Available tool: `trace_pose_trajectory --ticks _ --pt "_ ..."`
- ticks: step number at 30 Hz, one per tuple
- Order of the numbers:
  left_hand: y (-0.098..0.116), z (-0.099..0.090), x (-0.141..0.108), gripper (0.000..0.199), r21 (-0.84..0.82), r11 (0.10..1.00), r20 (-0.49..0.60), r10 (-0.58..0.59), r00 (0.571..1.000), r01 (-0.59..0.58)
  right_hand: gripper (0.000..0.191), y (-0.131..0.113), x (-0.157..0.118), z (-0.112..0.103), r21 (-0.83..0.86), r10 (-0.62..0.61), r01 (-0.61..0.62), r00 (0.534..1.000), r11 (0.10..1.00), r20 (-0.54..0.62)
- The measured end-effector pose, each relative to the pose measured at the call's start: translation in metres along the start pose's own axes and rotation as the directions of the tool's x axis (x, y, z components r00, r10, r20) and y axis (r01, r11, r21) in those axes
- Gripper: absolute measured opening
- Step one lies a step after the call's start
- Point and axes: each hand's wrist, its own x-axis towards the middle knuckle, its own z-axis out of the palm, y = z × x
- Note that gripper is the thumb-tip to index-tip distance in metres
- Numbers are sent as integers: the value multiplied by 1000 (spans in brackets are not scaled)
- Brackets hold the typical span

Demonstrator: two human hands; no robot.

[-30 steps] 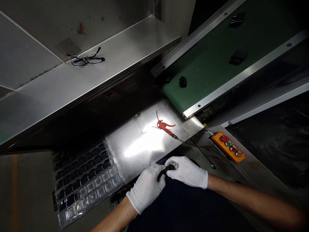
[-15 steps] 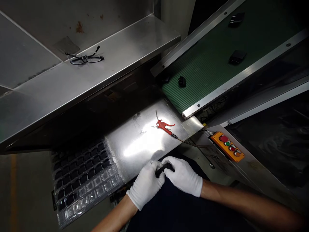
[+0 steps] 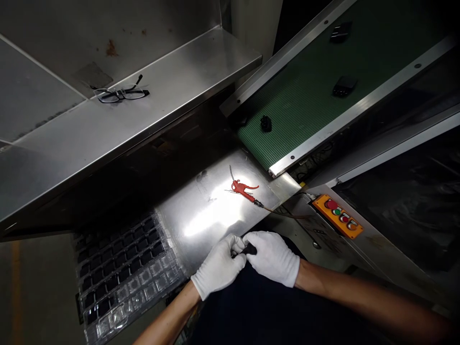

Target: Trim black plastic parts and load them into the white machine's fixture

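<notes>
Both hands wear white gloves and meet in front of my body, just off the near edge of the metal table (image 3: 187, 249). Between their fingertips is a small black part (image 3: 248, 249), mostly covered by the gloves, so its exact kind is hidden. My left hand (image 3: 221, 263) is closed on its left end. My right hand (image 3: 271, 256) pinches it from the right. Beyond the hands, a red air blow gun (image 3: 244, 190) lies on the metal table. To the left is a clear plastic tray (image 3: 143, 292) with black parts in many of its pockets.
A green conveyor belt (image 3: 298, 110) with several black parts rises at the upper right. An orange control box (image 3: 338, 216) with buttons sits at the right. Eyeglasses (image 3: 120, 93) rest on the steel shelf (image 3: 179, 88). A hose (image 3: 283, 213) trails from the blow gun.
The view has shifted slightly. My fingers have moved a little around the black part, which both hands still hold; less of it shows now.
</notes>
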Motion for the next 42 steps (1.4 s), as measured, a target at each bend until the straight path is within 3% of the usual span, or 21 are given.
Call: trace_pose_trajectory --ticks 3,6,9,11,13,16,20,22,25,27,31,34,37,40,42 --pt "-1 -2 2 20 -258 963 98 -49 994 73 9 2 0 -8 109 -95 88 993 990 66" --pt "-4 -1 5 36 -407 908 102 -62 993 98 11 3 -2 -15 196 -170 147 980 969 107" --pt "-4 1 6 40 -423 900 70 -81 994 103 31 2 -1 -18 153 -136 123 988 981 75" --pt "-2 0 5 41 -408 906 69 -89 994 109 33 1 1 -19 116 -166 160 985 980 39" --pt "2 -2 2 40 -399 910 83 -86 993 112 29 -1 2 -20 200 -209 197 977 960 43" --pt "7 -5 -8 38 -453 882 97 -96 991 129 31 -9 2 -23 439 -194 133 976 889 97" --pt "9 -10 -31 39 -615 767 60 -184 981 182 24 -27 3 -24 432 -257 200 963 879 76" --pt "8 -14 -44 41 -661 727 26 -229 973 188 24 -34 6 -24 407 -303 234 946 883 114" --pt "4 -20 -58 40 -700 692 -58 -301 952 176 24 -33 8 -23 483 -260 110 931 868 255" --pt "-1 -22 -60 35 -664 734 -126 -301 945 145 16 -25 7 -24 513 -187 -7 926 858 327" --pt "-9 -21 -46 28 -379 926 -249 -103 963 1 17 -3 -1 -26 502 -59 -143 929 853 364" --pt "-3 -19 -26 34 -304 949 -45 -103 994 84 15 9 -6 -29 530 -36 -158 940 833 338" --pt "15 -18 -7 47 -93 961 257 -230 939 261 10 13 -7 -32 508 -83 -83 951 857 297" --pt "28 -16 2 52 104 960 365 -280 888 260 9 13 -3 -34 501 -130 -42 944 864 304" --pt "27 -12 3 54 -52 967 338 -216 916 248 10 14 0 -34 523 -117 -54 950 850 289"
